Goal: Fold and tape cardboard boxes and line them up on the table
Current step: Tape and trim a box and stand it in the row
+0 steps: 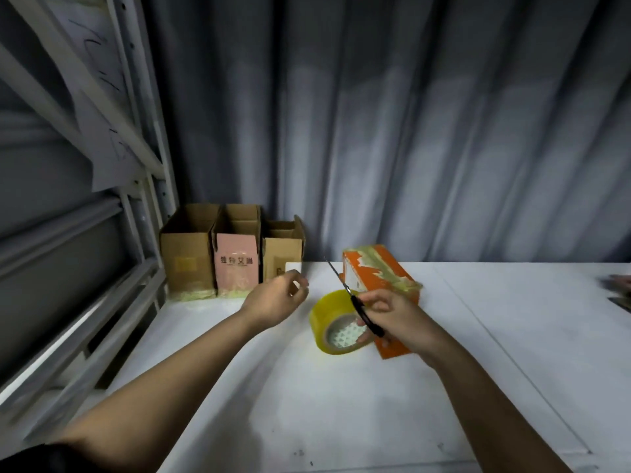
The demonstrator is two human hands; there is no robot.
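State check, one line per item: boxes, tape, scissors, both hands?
Orange cardboard box: lying on the white table, closed, taped across the top.
Three brown cardboard boxes: upright in a row at the table's back left, tops open.
Yellow tape roll: tilted on edge, leaning against the orange box.
Black-handled scissors: held, blades closed, pointing up and away.
Right hand: grips the scissors.
Left hand: raised, fingers curled; grip unclear.
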